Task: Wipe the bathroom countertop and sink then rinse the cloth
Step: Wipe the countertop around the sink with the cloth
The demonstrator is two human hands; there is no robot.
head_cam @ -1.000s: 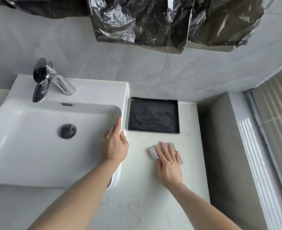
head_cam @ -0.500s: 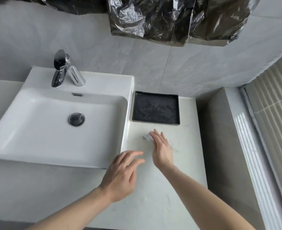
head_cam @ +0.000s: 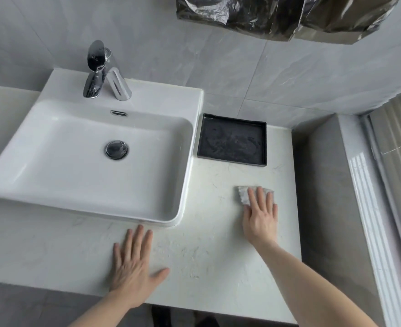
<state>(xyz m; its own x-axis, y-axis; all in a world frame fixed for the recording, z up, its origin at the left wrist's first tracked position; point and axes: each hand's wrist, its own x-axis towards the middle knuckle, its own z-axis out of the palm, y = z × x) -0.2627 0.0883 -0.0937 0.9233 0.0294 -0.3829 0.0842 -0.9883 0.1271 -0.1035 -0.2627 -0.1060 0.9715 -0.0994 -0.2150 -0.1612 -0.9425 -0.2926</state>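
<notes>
1. Sink (head_cam: 53,185): white ceramic vessel basin at left of the countertop (head_cam: 206,256); chrome faucet (head_cam: 100,72) at its back rim, round drain plug (head_cam: 116,149) in the bowl.
2. Left hand (head_cam: 133,267): flat on the countertop in front of the basin's near right corner, fingers straight and spread, holding nothing.
3. Black tray (head_cam: 232,140): shallow, rectangular, just beside the basin's right wall, against the tiled wall.
4. Cloth (head_cam: 243,195): small, pale, folded, on the countertop near the tray's front edge, well right of the basin. Judged light, soft and limp, probably damp; best held under a flat palm for wiping, gathered at its edges for lifting.
5. Right hand (head_cam: 260,213): straight fingers pressing down on the cloth, not curled round it.
6. Change from half a second ago: left hand has dropped from mid-air onto the countertop; right hand and cloth have moved rightward and nearer.
</notes>
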